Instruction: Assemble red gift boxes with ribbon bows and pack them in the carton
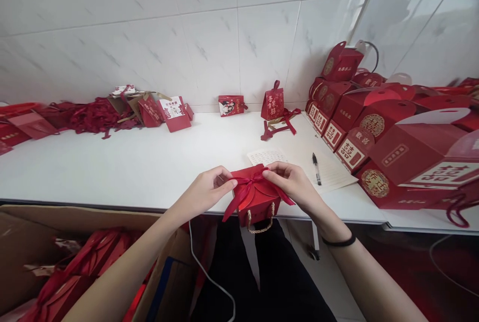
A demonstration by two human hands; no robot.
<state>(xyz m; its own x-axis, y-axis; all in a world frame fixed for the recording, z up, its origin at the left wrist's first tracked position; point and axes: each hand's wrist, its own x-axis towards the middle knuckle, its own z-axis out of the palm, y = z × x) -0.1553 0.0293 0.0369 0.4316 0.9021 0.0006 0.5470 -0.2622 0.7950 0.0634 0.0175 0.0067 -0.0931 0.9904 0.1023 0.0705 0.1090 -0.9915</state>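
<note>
A small red gift box (258, 208) sits at the table's front edge, close to my body. A red satin ribbon (245, 191) is tied in a bow across its top, its tails hanging to both sides. A twisted gold rope handle (261, 231) droops from the near face. My left hand (212, 186) pinches the ribbon at the left of the knot, thumb against fingers. On the other side, my right hand (286, 180) grips the ribbon's right loop between thumb and fingers. The fingertips partly cover the loops.
Stacked red boxes (374, 127) fill the right side. A pen (316, 168) lies on lined paper (335, 175). Against the wall stand small red boxes (272, 104) and a ribbon heap (99, 116). At lower left, a cardboard carton (164, 282) holds more red boxes.
</note>
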